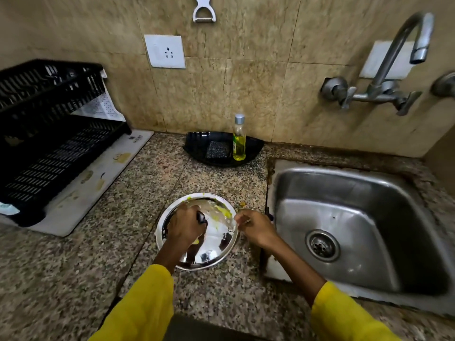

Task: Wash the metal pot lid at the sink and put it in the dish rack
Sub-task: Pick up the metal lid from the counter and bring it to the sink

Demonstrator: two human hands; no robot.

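Observation:
A round metal pot lid (pixel 214 252), smeared with yellow food, lies on the granite counter just left of the sink (pixel 344 178). My left hand (pixel 184 226) is closed around the lid's black knob at its centre. At the lid's right rim my right hand (pixel 256 228) pinches the edge with its fingertips. The black dish rack (pixel 49 148) stands at the far left on a printed mat. The steel sink basin is dry, and no water runs from the tap (pixel 418 45).
A black tray (pixel 194 141) against the wall holds a dark scrub sponge (pixel 218 150) and a bottle of yellow dish liquid (pixel 239 140). Tap handles (pixel 369 94) stick out of the wall above the sink. A wall socket (pixel 165 51) sits above the counter.

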